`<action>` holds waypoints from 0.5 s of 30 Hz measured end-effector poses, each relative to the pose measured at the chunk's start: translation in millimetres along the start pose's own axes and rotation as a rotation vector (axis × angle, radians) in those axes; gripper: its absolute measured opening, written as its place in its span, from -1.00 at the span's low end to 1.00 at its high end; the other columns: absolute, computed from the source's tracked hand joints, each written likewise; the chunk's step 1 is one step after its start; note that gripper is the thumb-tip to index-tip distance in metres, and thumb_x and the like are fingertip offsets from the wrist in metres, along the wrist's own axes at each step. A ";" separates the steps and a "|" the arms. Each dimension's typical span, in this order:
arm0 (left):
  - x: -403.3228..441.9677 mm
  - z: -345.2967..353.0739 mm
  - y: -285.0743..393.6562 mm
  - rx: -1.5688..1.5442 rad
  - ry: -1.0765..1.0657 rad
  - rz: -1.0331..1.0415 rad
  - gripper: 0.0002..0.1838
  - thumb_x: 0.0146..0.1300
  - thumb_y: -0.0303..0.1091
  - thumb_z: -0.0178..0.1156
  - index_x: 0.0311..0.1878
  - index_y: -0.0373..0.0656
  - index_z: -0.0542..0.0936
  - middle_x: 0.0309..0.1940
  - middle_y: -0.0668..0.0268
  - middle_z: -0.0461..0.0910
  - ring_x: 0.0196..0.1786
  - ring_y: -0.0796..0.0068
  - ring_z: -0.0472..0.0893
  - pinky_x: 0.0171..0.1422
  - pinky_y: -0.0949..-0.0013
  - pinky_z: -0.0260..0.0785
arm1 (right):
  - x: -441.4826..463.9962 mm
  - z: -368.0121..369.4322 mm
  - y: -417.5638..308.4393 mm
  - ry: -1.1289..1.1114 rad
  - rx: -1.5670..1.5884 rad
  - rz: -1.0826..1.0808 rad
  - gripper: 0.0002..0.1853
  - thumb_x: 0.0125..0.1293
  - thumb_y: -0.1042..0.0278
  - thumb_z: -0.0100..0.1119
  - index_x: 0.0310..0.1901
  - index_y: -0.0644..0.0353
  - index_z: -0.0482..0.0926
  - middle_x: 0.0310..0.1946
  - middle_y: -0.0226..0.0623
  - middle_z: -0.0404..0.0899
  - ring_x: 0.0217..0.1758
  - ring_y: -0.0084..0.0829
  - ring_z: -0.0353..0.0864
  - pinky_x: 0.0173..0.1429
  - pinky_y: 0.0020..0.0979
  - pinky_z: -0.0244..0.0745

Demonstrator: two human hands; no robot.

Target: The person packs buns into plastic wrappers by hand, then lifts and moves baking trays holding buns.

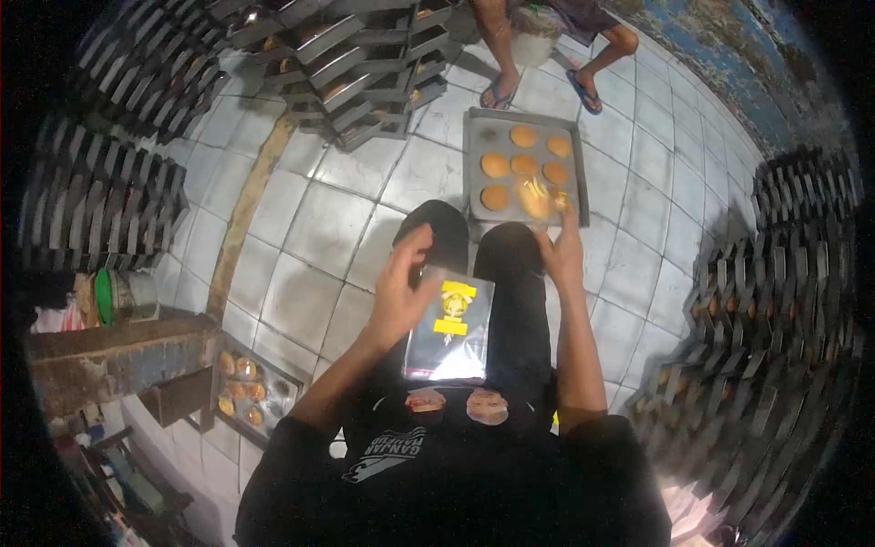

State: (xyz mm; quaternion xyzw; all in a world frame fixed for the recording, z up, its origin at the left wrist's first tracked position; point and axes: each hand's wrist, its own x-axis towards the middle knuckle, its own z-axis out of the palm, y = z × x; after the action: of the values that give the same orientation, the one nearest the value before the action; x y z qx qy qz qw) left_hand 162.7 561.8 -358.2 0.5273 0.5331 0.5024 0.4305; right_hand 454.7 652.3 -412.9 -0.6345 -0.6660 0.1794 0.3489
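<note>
My left hand (399, 290) is raised beside a clear plastic bag stack (447, 342) with yellow print, lying across my lap. Its fingers are apart, the thumb near the bags' upper left corner. Beyond my right knee, my right hand (561, 251) reaches to the near edge of a metal tray (474, 150). At its fingertips is a blurred bagged bun (535, 196) with yellow print, over the tray's near right part. The fingertips seem to hold the bag's edge, though blur hides the exact contact. Several round golden buns (495, 164) lie unwrapped on the tray.
Stacked metal trays (355, 73) rise at the back, with more stacks at left (105, 201) and right (756, 301). Another person's sandalled foot (499, 91) is behind the tray. A second tray with buns (241, 392) sits at lower left, by a wooden beam (128, 360).
</note>
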 end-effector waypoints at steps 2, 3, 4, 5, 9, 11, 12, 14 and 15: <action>-22.4 -7.1 11.3 0.516 -0.125 0.231 -0.46 0.33 -0.52 0.23 0.39 -0.23 0.45 0.44 -0.02 0.37 0.49 0.04 0.37 0.44 0.22 0.35 | -3.8 -0.9 5.4 -0.079 -0.181 0.070 -0.40 0.37 0.26 0.33 0.34 0.37 0.38 0.22 0.04 0.57 0.22 -0.17 0.63 0.27 -0.27 0.50; -30.0 -8.9 15.6 0.665 -0.143 0.276 -0.53 0.29 -0.52 0.25 0.29 -0.22 0.56 0.46 -0.04 0.35 0.53 -0.14 0.28 0.44 0.20 0.35 | -13.8 -10.3 -4.8 -0.258 -0.060 0.167 -0.41 0.37 0.25 0.33 0.33 0.35 0.41 0.22 0.06 0.56 0.21 -0.11 0.63 0.26 -0.23 0.50; -36.9 -12.5 9.1 0.674 -0.139 0.268 -0.53 0.29 -0.52 0.25 0.29 -0.22 0.56 0.46 -0.04 0.35 0.53 -0.14 0.28 0.44 0.20 0.35 | -26.2 -22.2 -15.6 -0.435 0.059 0.276 -0.42 0.36 0.24 0.33 0.32 0.32 0.43 0.22 0.07 0.55 0.19 -0.05 0.63 0.26 -0.18 0.51; -43.3 -16.4 -3.7 0.729 -0.149 0.337 -0.58 0.27 -0.53 0.26 0.21 -0.20 0.62 0.46 0.00 0.36 0.53 -0.13 0.28 0.43 0.18 0.37 | -42.2 -30.4 -36.6 -0.436 0.111 0.186 -0.42 0.33 0.22 0.36 0.30 0.31 0.46 0.20 0.06 0.57 0.21 -0.04 0.62 0.27 -0.19 0.50; -48.2 -14.8 -16.8 0.882 -0.210 0.597 -0.70 0.19 -0.53 0.34 0.00 -0.08 0.75 0.41 0.12 0.42 0.53 -0.07 0.30 0.42 0.12 0.43 | -71.4 -59.9 -112.7 -0.269 0.144 -0.354 -0.52 0.23 0.27 0.41 0.15 0.27 0.57 -0.04 -0.05 0.63 0.09 -0.05 0.59 0.17 -0.18 0.50; -53.3 -10.0 -2.0 0.730 -0.244 0.633 -0.71 0.21 -0.48 0.36 0.02 -0.08 0.74 0.38 0.08 0.42 0.49 0.00 0.35 0.40 0.17 0.44 | -75.9 -73.9 -128.8 -0.366 0.043 -0.465 -0.59 0.15 0.37 0.42 0.07 0.21 0.63 -0.18 -0.16 0.62 0.05 -0.11 0.56 0.14 -0.24 0.51; -54.5 -3.8 11.9 0.588 -0.238 0.565 -0.71 0.22 -0.45 0.37 0.03 -0.08 0.73 0.36 0.05 0.42 0.47 0.04 0.37 0.39 0.19 0.45 | -78.1 -80.7 -130.9 -0.352 0.043 -0.438 -0.59 0.15 0.37 0.42 0.07 0.21 0.63 -0.18 -0.16 0.62 0.05 -0.11 0.56 0.14 -0.24 0.51; -49.5 1.4 29.9 0.313 -0.224 0.313 -0.72 0.26 -0.41 0.36 0.04 -0.10 0.71 0.30 0.02 0.47 0.41 0.11 0.46 0.34 0.23 0.48 | -76.4 -93.7 -130.2 -0.500 -0.001 -0.453 -0.67 0.13 0.45 0.39 -0.03 0.18 0.68 -0.24 -0.23 0.59 -0.02 -0.14 0.56 0.09 -0.27 0.53; -45.0 1.6 37.1 0.177 -0.212 0.185 -0.74 0.29 -0.39 0.35 0.05 -0.12 0.71 0.24 0.00 0.53 0.36 0.14 0.52 0.30 0.24 0.51 | -66.0 -105.7 -133.0 -0.513 0.074 -0.495 -0.81 0.19 0.45 0.37 -0.14 0.21 0.68 -0.28 -0.27 0.61 -0.07 -0.18 0.60 0.00 -0.30 0.56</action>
State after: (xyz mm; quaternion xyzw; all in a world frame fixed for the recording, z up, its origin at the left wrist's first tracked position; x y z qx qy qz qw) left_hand 172.4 515.0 -324.9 0.6601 0.4760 0.4325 0.3881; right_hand 428.9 549.3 -264.7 -0.3753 -0.8584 0.2669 0.2261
